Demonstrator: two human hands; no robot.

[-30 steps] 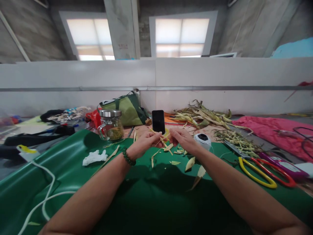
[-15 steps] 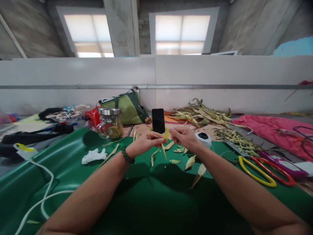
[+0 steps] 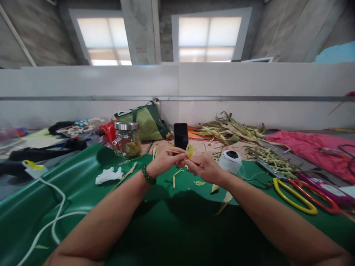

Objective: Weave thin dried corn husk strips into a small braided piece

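My left hand [image 3: 166, 162], with a green bead bracelet on its wrist, is closed on a thin strip of dried corn husk [image 3: 174, 152]. Against its fingertips, my right hand [image 3: 204, 168] pinches what looks like the lower end of that strip; the fingers hide most of it. Just behind the hands a black phone [image 3: 181, 136] stands upright, with a roll of yellow tape [image 3: 190, 150] at its foot. Loose husk pieces [image 3: 199, 183] lie on the green mat [image 3: 166, 225] below. A white spool of thread [image 3: 230, 162] stands beside my right wrist.
Large scissors [image 3: 295, 195] with yellow and red handles lie at right, near cut stalks [image 3: 273, 159]. A husk pile [image 3: 230, 127] is at the back. To the left are a lidded glass mug [image 3: 127, 140], a green bag [image 3: 148, 122], a crumpled white tissue [image 3: 109, 175] and a white cable [image 3: 59, 207].
My right hand has come left and slightly down to meet my left hand, closing on the strip's hanging end. More of the thread spool shows now. The view has shifted slightly.
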